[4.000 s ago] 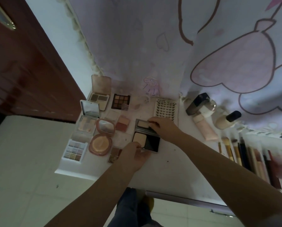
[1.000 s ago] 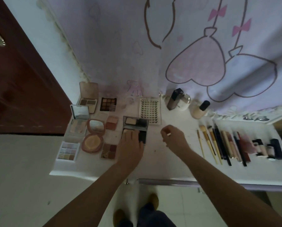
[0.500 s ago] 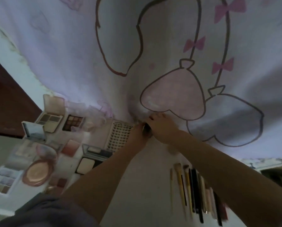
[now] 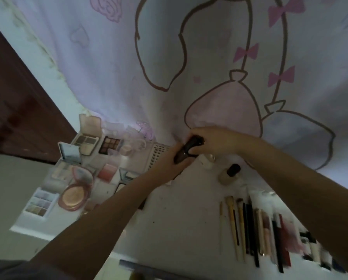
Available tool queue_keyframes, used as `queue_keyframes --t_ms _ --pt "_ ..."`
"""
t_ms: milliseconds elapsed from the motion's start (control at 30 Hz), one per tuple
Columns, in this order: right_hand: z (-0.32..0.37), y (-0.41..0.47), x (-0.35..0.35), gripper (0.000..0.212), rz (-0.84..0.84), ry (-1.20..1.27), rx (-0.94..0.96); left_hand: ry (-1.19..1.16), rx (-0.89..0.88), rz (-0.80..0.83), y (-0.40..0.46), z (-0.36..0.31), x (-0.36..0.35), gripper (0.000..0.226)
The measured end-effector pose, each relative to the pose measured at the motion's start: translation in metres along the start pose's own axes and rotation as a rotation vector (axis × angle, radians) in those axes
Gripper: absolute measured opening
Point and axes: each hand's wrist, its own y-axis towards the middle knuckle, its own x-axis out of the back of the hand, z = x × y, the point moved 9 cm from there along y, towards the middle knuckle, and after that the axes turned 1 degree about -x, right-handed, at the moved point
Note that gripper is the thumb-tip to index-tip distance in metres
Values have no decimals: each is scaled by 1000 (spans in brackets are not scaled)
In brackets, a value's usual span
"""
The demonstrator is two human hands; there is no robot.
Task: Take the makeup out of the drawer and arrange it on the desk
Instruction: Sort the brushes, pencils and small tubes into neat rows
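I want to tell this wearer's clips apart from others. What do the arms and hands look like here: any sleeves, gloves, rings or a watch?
Both forearms are bare up to the frame edge, with no sleeves showing. The left hand and right hand wear no gloves, and no watch or bracelet shows at either wrist. The frame is too blurred to tell about rings.

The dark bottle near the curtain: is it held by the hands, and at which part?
Yes. Both hands hold the dark bottle: the right hand grips its upper end, and the left hand grips its lower body.
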Motion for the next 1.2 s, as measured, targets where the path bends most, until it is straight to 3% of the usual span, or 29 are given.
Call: queue_keyframes --t_ms 100,133,200,367,567,700,767,867,933,1000,1067,1200 --pt "17 -12 -15 15 73 -70 11 126 30 99 -19 -3 3 10" --pt "21 -16 -18 15 85 -57 12 161 56 128 -26 0 4 20" --pt "29 -27 -21 19 94 66 7 182 90 172 -35 2 8 32" --pt "48 -43 -39 21 74 215 10 336 45 237 -49 2 17 32" --pt "-2 -78 -10 11 -97 290 -193 309 139 157 -69 42 58 23" --pt "-14 -62 -20 16 -313 332 -217 216 153 132 -54 40 36 17" --pt "-31 -55 -37 18 -433 367 -346 134 198 127 -41 42 23 8" --pt "-61 -52 -92 27 -472 746 -569 110 243 67 -20 49 19 6" --pt "-69 -44 -128 19 -459 937 -644 62 271 34 -7 53 14 7" --pt "-77 -35 -146 12 -462 808 -712 4 287 -7 7 55 9 6" --pt "-82 -28 -147 19 -517 667 -738 2 285 -39 26 58 4 9" --pt "-82 -13 -149 14 -587 619 -714 78 295 -69 54 70 -4 23"
